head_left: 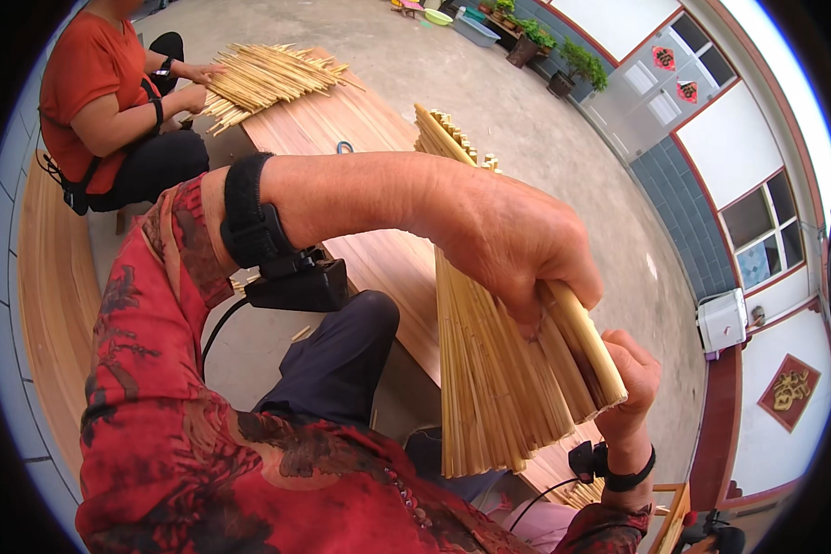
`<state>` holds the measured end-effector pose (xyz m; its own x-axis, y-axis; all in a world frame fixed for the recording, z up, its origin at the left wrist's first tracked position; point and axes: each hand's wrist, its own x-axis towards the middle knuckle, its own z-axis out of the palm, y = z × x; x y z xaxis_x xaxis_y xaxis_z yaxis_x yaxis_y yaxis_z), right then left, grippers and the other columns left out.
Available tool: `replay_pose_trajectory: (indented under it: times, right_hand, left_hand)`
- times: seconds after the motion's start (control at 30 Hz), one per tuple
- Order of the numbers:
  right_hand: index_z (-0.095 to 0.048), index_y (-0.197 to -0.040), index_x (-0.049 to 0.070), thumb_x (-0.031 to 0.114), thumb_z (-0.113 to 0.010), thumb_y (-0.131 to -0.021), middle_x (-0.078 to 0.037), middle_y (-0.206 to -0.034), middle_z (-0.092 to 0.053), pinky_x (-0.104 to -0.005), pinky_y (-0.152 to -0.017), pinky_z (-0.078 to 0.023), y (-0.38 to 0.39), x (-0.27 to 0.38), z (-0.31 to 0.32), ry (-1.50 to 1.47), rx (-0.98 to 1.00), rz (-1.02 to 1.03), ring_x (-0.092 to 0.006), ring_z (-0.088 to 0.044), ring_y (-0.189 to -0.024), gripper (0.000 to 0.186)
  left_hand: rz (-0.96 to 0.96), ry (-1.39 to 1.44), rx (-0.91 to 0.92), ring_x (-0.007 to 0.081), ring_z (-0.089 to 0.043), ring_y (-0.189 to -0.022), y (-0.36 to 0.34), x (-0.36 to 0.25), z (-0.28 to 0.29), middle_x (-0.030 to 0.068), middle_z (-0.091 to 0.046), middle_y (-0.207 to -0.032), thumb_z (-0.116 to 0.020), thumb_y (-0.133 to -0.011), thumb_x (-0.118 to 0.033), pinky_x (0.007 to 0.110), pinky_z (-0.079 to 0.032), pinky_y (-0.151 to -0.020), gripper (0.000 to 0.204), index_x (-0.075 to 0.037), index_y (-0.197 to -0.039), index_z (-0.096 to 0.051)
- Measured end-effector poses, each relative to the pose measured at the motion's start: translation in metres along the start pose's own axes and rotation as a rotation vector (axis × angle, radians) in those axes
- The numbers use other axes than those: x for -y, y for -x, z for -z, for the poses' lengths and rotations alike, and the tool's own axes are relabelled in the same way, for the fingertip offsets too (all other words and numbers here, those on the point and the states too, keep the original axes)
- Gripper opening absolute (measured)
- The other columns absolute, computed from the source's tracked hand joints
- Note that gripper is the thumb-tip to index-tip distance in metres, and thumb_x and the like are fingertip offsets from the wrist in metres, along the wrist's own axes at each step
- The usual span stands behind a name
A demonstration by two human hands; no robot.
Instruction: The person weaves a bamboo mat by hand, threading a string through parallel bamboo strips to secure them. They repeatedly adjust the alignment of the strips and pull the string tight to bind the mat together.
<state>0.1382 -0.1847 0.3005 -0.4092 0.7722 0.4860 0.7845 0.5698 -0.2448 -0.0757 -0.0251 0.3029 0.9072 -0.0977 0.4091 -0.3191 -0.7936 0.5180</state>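
Observation:
A mat of pale yellow plant stalks [489, 369], laid side by side and fanning out toward the near side, stands tilted in front of me. My left hand [526, 240] reaches across over it from the left, fingers closed on the outermost thick stalk at its right edge. At that same edge, lower down, my right hand [632, 379] is wrapped round from the far side; its fingertips are partly hidden behind the stalks. Cut stalk ends [457, 134] poke up beyond my left forearm.
Under the mat runs a long wooden table [314, 125] with a small blue loop-shaped thing [344, 147]. At the far left a person in orange [92, 92] handles another stalk mat [268, 78]. A wooden bench [55, 277] is at left; potted plants [577, 65] line the wall.

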Motion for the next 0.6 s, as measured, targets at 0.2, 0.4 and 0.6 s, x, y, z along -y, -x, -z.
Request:
replay_pose_trajectory:
  times: [0.2, 0.4, 0.6]
  right_hand:
    - [-0.071, -0.093, 0.006, -0.010, -0.070, -0.069, -0.002, -0.061, -0.049, -0.0253, -0.046, -0.039, 0.0001, -0.0016, -0.0016, 0.010, -0.018, 0.020, -0.0130, -0.050, -0.052, 0.029]
    - [-0.071, -0.092, 0.007, -0.008, -0.070, -0.068, -0.002, -0.061, -0.049, -0.0256, -0.045, -0.039, -0.0003, -0.0004, 0.0021, 0.041, -0.003, 0.041, -0.0132, -0.051, -0.051, 0.028]
    - [-0.071, -0.092, 0.007, -0.008, -0.070, -0.068, -0.002, -0.061, -0.048, -0.0256, -0.045, -0.039, -0.0011, 0.0001, 0.0030, 0.036, -0.009, 0.062, -0.0132, -0.051, -0.050, 0.028]
  left_hand:
    - [-0.022, 0.013, -0.008, 0.0333, -0.064, -0.074, -0.0030, 0.0027, -0.0017, 0.0117, -0.065, -0.073, -0.078, -0.075, -0.013, 0.040, -0.047, -0.062, 0.021, -0.007, -0.088, -0.063]
    - [-0.032, 0.021, -0.020, 0.0341, -0.063, -0.073, -0.0032, -0.0016, -0.0038, 0.0122, -0.064, -0.073, -0.078, -0.075, -0.013, 0.041, -0.046, -0.062, 0.022, -0.007, -0.088, -0.062]
    - [-0.031, 0.021, -0.007, 0.0343, -0.062, -0.073, -0.0048, -0.0030, -0.0034, 0.0123, -0.064, -0.073, -0.078, -0.075, -0.012, 0.041, -0.046, -0.062, 0.022, -0.006, -0.088, -0.062]
